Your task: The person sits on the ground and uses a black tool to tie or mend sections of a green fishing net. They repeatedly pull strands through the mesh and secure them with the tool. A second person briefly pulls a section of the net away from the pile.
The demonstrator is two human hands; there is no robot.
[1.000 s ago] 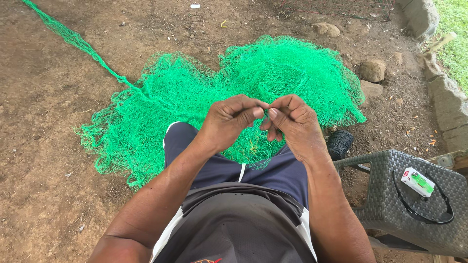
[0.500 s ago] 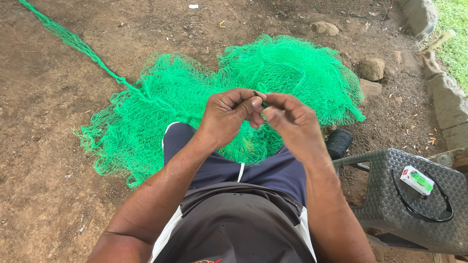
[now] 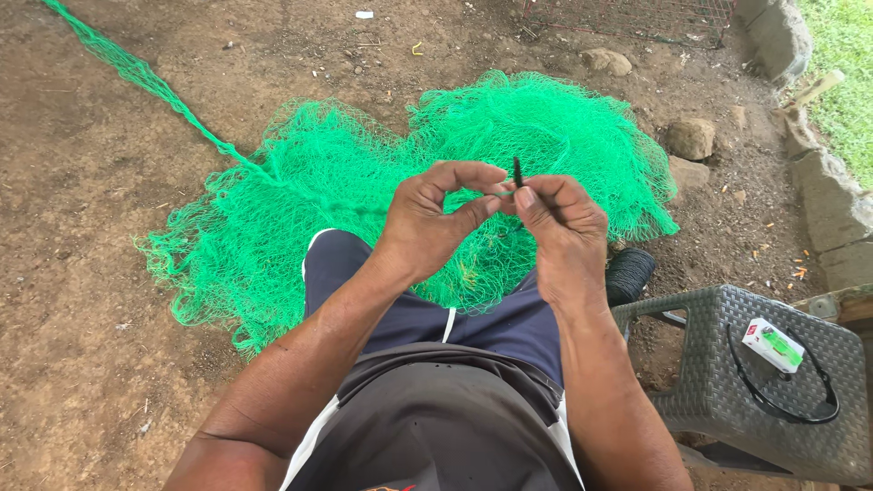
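Bare brown dirt fills most of the frame, scattered with small stones [image 3: 690, 137] toward the upper right and a strip of grass [image 3: 841, 82] beyond a low concrete kerb [image 3: 823, 186]. Spread across the middle lies your green net [image 3: 364, 191], heaped in two mounds, with a twisted tail of it running off to the upper left corner.

Your left hand [image 3: 427, 223] sits at centre frame, thumb and forefinger curled into a ring and closed on a strand of the mesh. Your right hand [image 3: 562, 227] is touching it just to the right, fingertips pinched on a short dark needle [image 3: 517, 171] that stands nearly upright above the knuckles (whether twine runs from it is too fine to tell).

A second ago both hands were lower and pressed knuckle to knuckle; half a second ago the left had begun to lift. Now the two have risen and the needle tip shows clear above the fingers, which reads to me as one stitch or knot being drawn through.

Below your right wrist, a dark spool [image 3: 629, 273] rests on the ground beside your knee. At lower right stands a grey woven stool [image 3: 718, 364] carrying a small white and green box [image 3: 773, 345] and a black loop of cord [image 3: 787, 409].
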